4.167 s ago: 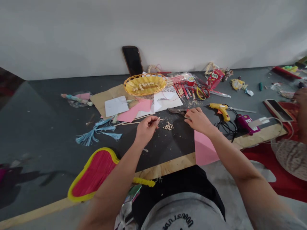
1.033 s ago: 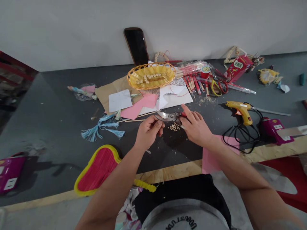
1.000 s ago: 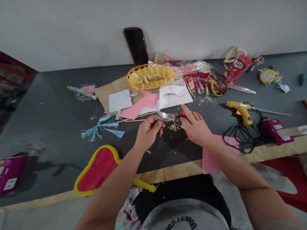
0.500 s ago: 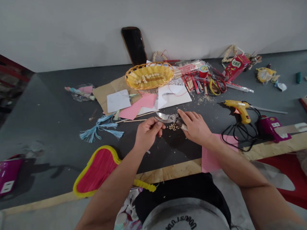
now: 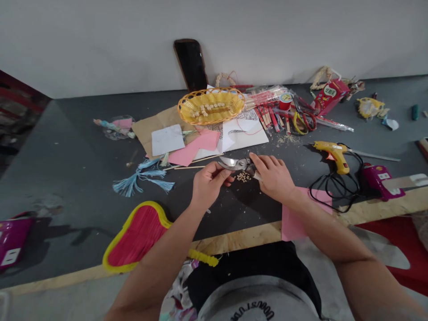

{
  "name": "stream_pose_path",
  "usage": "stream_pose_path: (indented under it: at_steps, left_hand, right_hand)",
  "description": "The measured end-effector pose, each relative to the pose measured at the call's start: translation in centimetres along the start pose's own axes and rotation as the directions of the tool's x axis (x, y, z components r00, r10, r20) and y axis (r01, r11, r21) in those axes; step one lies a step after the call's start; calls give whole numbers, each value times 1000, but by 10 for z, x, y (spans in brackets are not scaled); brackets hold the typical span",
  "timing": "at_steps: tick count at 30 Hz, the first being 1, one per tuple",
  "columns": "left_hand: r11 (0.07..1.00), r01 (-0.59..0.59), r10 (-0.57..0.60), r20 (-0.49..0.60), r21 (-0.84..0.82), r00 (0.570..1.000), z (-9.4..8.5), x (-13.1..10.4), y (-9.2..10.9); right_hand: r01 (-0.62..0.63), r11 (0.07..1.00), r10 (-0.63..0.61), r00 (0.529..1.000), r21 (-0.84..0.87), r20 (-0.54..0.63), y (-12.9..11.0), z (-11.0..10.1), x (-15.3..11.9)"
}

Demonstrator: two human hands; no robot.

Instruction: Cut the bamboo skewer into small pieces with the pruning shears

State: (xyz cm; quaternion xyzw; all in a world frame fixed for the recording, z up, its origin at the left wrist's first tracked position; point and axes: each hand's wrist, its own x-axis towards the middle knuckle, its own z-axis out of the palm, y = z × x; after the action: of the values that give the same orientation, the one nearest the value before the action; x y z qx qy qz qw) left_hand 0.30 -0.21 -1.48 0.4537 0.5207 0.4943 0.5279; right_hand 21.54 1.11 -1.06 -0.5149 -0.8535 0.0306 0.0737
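Note:
My right hand [image 5: 274,176] is wrapped around the handles of a pair of pruning shears [image 5: 241,164], whose curved metal blades point left. Beside the blades, my left hand [image 5: 211,182] is closed in a pinch, its thumb and forefinger at the blade tips. A thin wooden stick [image 5: 190,167] runs leftward from behind the left fingers; the pinched end is hidden. Under the shears lies a small heap of short cut pieces [image 5: 244,177]. Another thin stick [image 5: 209,158] rests by the papers just beyond the left hand.
Behind my hands are a yellow woven basket [image 5: 210,117], pink paper [image 5: 197,145], and red-handled and yellow-handled scissors [image 5: 300,123]. A glue gun [image 5: 331,154] with a looped cable lies right. Blue tassels [image 5: 133,180] and a pink-and-yellow panel [image 5: 138,236] lie left; a phone [image 5: 191,64] leans on the wall.
The whole view has shifted slightly. Both hands and the shears keep almost the same pose over the small pieces.

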Motion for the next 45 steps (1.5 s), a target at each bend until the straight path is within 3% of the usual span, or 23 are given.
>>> stream_pose_path:
  at_steps: [4, 12, 20, 30, 37, 45]
  left_hand:
    - [1000, 12, -12, -11, 9, 1000, 0, -1, 3]
    - [993, 114, -111, 91, -35, 990, -7, -2, 10]
    - [991, 132, -129, 97, -25, 987, -7, -1, 12]
    - [982, 179, -171, 105, -69, 980, -7, -5, 15]
    - [989, 129, -124, 73, -69, 990, -3, 0, 11]
    - [993, 115, -114, 57, -25, 992, -4, 0, 3]
  right_hand:
    - [29, 1000, -29, 1000, -5, 11, 0, -1, -1]
    - [108, 994, -108, 994, -9, 31, 7, -6, -2]
    - [82, 997, -82, 996, 17, 46, 6, -5, -1]
    - [51, 997, -59, 985, 54, 162, 1, -12, -1]
    - [2, 1000, -3, 993, 10, 120, 4, -8, 1]
    - [59, 998, -57, 988, -8, 141, 5, -9, 1]
